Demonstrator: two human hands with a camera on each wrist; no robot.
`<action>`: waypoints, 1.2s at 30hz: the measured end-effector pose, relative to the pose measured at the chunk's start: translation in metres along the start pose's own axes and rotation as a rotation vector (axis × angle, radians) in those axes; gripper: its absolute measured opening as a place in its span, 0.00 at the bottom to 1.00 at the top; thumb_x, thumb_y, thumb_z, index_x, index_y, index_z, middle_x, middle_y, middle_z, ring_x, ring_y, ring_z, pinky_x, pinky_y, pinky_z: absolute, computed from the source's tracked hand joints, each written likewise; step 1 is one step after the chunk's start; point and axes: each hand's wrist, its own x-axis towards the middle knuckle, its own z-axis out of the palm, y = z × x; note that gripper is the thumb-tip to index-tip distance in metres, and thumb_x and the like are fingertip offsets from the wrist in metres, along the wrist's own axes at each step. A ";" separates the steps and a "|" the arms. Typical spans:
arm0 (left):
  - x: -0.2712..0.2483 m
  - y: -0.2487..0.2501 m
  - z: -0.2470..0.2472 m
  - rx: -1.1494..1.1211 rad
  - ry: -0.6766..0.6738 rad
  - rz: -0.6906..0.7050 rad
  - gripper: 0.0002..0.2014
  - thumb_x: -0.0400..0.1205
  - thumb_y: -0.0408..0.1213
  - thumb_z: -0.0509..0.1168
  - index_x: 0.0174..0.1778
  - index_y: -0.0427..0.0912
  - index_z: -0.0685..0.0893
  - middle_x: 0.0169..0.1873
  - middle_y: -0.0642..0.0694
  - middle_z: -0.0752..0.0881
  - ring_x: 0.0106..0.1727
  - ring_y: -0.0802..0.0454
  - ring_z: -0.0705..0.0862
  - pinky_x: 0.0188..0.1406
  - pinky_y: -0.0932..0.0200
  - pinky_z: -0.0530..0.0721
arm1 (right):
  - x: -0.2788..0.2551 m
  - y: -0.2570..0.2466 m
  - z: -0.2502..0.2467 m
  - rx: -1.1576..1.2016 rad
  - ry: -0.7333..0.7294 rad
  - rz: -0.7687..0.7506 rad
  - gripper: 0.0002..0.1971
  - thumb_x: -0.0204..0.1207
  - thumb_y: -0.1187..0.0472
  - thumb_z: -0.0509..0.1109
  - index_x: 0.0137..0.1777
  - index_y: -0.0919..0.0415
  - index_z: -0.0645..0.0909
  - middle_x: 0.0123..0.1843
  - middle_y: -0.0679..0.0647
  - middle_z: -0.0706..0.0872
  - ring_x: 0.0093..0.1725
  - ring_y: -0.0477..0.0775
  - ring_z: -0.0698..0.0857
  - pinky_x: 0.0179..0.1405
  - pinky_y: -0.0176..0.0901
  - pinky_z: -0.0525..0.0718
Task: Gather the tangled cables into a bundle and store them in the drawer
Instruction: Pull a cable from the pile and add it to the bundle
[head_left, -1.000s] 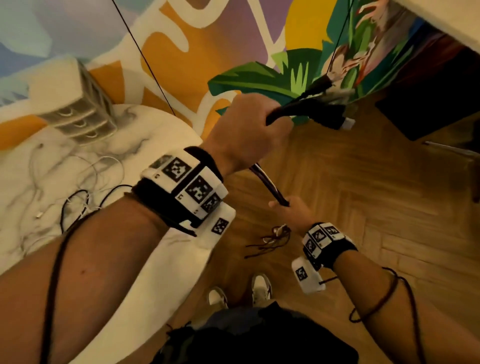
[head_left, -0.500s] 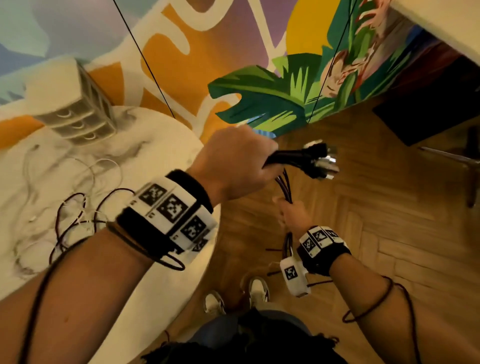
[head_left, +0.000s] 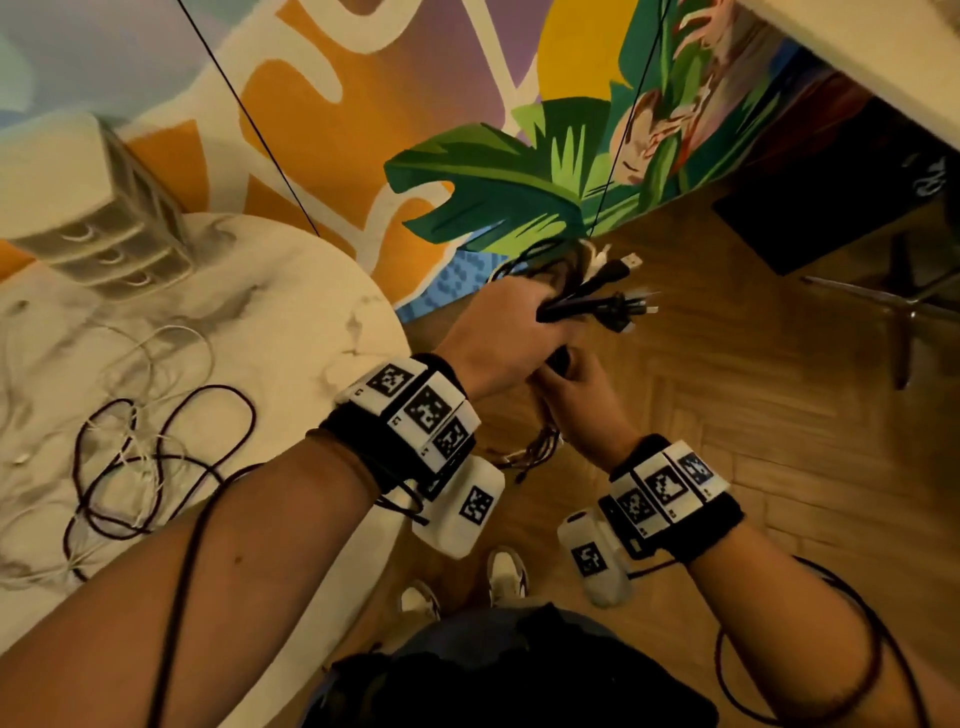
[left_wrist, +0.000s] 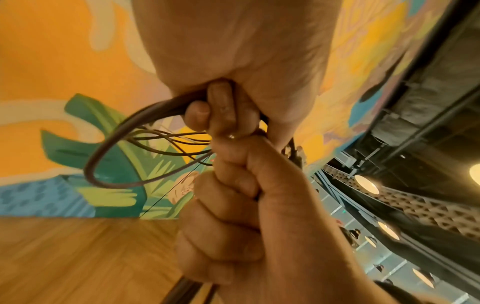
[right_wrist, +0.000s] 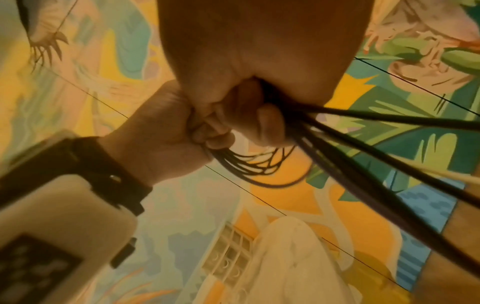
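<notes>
My left hand (head_left: 511, 332) grips a bundle of dark cables (head_left: 597, 304) out over the floor, right of the table, and their plugs (head_left: 631, 260) stick out to the right. Directly beneath it, touching it, my right hand (head_left: 576, 397) grips the same bundle. Loose ends (head_left: 535, 452) hang under that hand. In the left wrist view a loop of cable (left_wrist: 103, 154) bulges left from my left fist (left_wrist: 233, 61), with the right fist (left_wrist: 246, 205) below. A small white drawer unit (head_left: 104, 223) with shut drawers stands at the back of the marble table (head_left: 291, 322).
A tangle of dark and white cables (head_left: 145, 441) lies on the round table at the left. The wooden floor (head_left: 727, 415) runs to a painted wall (head_left: 467, 130). A dark cabinet (head_left: 831, 208) and a metal chair leg (head_left: 904, 312) stand at the right. My shoes (head_left: 504, 571) show below.
My left hand came down and toward me with the bundle. The right hand rose along the cables to just under it, and the cables now fold into loops.
</notes>
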 end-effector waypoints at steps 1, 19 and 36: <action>0.000 0.003 -0.004 0.011 0.025 0.020 0.09 0.79 0.43 0.68 0.37 0.41 0.85 0.28 0.48 0.83 0.29 0.58 0.79 0.24 0.67 0.72 | 0.002 0.003 0.000 -0.002 -0.021 0.005 0.16 0.82 0.62 0.63 0.30 0.56 0.71 0.19 0.45 0.70 0.19 0.45 0.64 0.20 0.39 0.63; -0.007 0.010 -0.047 0.129 0.306 0.167 0.11 0.82 0.42 0.65 0.43 0.36 0.82 0.30 0.47 0.82 0.30 0.53 0.78 0.29 0.59 0.74 | 0.024 0.114 0.015 -0.340 0.079 0.381 0.10 0.80 0.54 0.66 0.38 0.55 0.75 0.30 0.51 0.76 0.30 0.51 0.75 0.31 0.46 0.75; -0.016 -0.035 -0.036 0.210 0.173 0.032 0.13 0.82 0.45 0.61 0.45 0.40 0.84 0.32 0.50 0.81 0.33 0.47 0.80 0.26 0.64 0.66 | 0.052 0.015 0.008 -0.341 0.018 0.033 0.16 0.83 0.59 0.60 0.32 0.53 0.73 0.27 0.46 0.74 0.24 0.43 0.69 0.23 0.31 0.65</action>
